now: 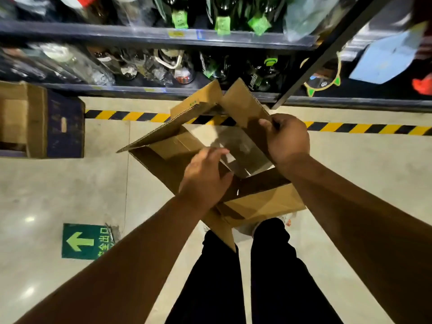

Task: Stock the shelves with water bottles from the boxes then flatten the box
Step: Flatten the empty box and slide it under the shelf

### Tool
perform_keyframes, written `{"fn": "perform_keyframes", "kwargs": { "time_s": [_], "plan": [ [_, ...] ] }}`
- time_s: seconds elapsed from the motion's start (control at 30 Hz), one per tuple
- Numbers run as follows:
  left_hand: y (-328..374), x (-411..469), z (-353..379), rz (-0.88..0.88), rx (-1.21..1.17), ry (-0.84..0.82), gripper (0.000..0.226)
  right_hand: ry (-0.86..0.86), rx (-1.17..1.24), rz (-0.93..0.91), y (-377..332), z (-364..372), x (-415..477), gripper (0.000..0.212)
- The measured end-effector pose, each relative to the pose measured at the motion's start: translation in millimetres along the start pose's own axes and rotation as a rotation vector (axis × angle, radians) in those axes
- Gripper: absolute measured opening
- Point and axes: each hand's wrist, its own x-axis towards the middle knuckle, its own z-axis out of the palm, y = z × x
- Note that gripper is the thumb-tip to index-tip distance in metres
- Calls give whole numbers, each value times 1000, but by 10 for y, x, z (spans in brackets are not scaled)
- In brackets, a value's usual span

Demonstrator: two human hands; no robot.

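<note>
Nearest the viewer, a person in black trousers [275, 265] holds an emptied cardboard box [264, 202], flaps open, clear of the floor [70, 183]. The left hand [203, 181] grips its near wall with fingers and thumb, while the right hand [288, 141] has its fingers clasped on the right wall. Beyond lie a green arrow sign [81, 240], striped tape [362, 128], a second box [35, 122] at left, and shelves [117, 35] of bottles [180, 17].
</note>
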Motion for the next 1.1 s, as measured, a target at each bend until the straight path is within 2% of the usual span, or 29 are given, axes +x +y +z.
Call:
{"fn": "perform_keyframes", "kwargs": {
  "time_s": [0.07,0.13,0.23,0.37,0.47,0.53,0.63,0.7,0.77,0.93,1.0,1.1],
  "plan": [
    [-21,-68,361,38,96,-235,66,-8,33,31,88,-43,-24,28],
    [-68,-119,692,39,161,-387,79,-15,66,62,167,-94,-34,28],
    [-111,-120,1040,3,214,-487,92,-13,176,120,261,-184,-31,24],
    [-43,72,1247,-26,277,-513,102,-9,274,175,354,-264,-11,30],
    [56,171,1386,-9,297,-576,92,-24,333,210,458,-284,5,28],
    [93,187,1473,5,352,-619,74,-15,351,247,522,-296,19,28],
    [66,127,1540,23,441,-616,44,43,383,317,600,-311,62,28],
    [6,42,1531,29,465,-584,33,66,400,371,643,-319,72,22],
    [-59,-62,1461,46,470,-565,29,77,408,383,656,-326,38,15],
    [-293,-326,1056,128,534,-542,31,119,397,426,673,-305,-166,24],
    [-468,-428,843,151,512,-466,28,171,466,461,676,-302,-270,21],
    [-720,-517,461,282,533,-329,18,256,526,510,674,-302,-376,21]
  ]
}}
